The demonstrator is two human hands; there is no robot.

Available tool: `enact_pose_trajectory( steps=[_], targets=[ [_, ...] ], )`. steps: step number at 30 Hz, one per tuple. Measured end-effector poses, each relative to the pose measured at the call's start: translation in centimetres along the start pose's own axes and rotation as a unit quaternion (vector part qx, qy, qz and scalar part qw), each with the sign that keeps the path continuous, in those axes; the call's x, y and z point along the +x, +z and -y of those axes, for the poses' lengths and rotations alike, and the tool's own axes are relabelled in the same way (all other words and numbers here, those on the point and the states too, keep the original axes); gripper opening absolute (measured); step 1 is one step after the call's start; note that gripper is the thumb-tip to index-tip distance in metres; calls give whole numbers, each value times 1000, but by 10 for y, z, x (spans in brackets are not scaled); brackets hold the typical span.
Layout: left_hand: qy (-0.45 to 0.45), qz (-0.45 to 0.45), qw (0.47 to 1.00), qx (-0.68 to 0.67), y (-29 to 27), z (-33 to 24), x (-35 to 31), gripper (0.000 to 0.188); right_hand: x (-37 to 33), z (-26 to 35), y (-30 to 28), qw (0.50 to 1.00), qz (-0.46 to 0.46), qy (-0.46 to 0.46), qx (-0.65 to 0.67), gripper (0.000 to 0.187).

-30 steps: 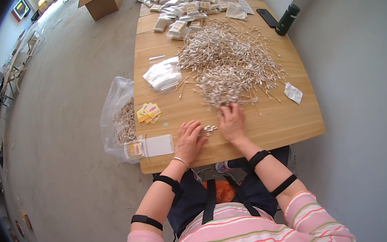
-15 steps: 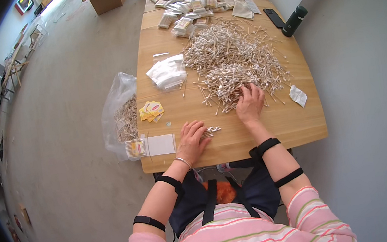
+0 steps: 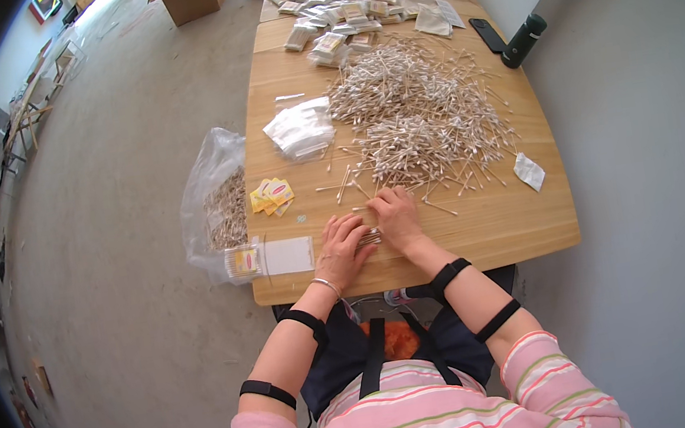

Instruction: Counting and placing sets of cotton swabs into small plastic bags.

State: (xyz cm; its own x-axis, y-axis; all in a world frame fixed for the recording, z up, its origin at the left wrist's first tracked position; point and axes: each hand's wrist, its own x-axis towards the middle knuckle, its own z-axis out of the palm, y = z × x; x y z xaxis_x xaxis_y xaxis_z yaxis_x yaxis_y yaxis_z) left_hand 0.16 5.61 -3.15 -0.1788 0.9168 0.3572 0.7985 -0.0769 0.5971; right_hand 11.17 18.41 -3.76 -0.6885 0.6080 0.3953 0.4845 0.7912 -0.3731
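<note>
Near the table's front edge, my left hand (image 3: 342,251) curls over a small bundle of cotton swabs (image 3: 371,237) lying on the wood. Close beside it, my right hand (image 3: 397,219) is closed with bent fingers at the near edge of the heap; a few swabs show at its fingertips, though its palm side is hidden. The big heap of loose cotton swabs (image 3: 419,107) spreads just beyond both hands. Left of my left hand lies a white card (image 3: 289,256), next to a clear pack of swabs with a yellow label (image 3: 242,262) at the table's left edge.
Yellow labels (image 3: 271,194) and clear empty bags (image 3: 301,128) lie on the left of the table (image 3: 520,228). Filled packs (image 3: 330,48) pile up at the back. A phone (image 3: 487,34), a dark bottle (image 3: 525,39) and crumpled paper (image 3: 529,172) line the right. A plastic sack (image 3: 216,157) hangs at left.
My right hand has moved left and nearer from the heap to beside my left hand, dragging some swabs out. My left hand stays over its bundle.
</note>
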Motion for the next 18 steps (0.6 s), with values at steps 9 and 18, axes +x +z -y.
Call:
enact_pose_trajectory(
  steps=[9, 18],
  targets=[
    [-72, -46, 993, -85, 1, 1, 4, 34, -14, -37, -28, 990, -24, 125, 54, 6],
    [-176, -77, 978, 82, -11, 26, 64, 21, -18, -29, -39, 983, -38, 142, -113, 11]
  ],
)
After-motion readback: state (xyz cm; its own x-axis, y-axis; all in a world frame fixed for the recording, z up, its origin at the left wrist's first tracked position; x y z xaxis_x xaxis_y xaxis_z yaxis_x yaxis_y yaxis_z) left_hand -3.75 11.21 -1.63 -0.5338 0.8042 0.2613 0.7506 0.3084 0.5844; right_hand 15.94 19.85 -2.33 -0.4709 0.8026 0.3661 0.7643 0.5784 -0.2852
